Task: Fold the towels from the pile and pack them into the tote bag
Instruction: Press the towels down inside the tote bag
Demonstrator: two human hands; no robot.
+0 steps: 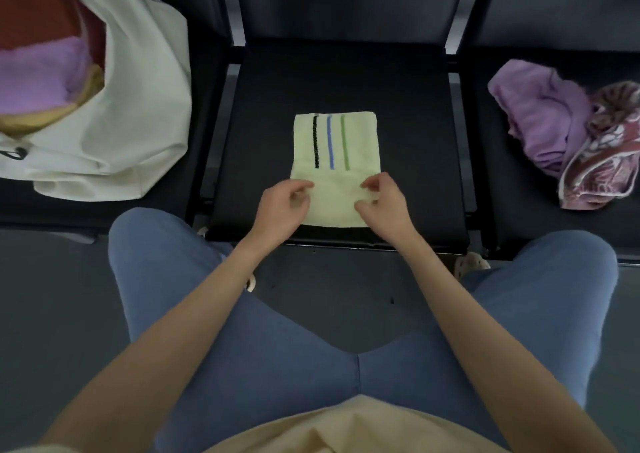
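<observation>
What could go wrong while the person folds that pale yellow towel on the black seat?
The pale yellow striped towel lies near the front edge of the black seat, so a tug from the left hand or right hand might slide it off. The white fabric tote bag slumps sideways, so packed towels could perhaps spill out.

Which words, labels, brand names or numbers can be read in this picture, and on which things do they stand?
None can be read.
The pale yellow towel under the hands bears only three stripes: black, blue and green.
The white tote bag shows no print; a small dark tag on it is too small to read.
The patterned towel in the pile bears a pattern, no letters.
</observation>
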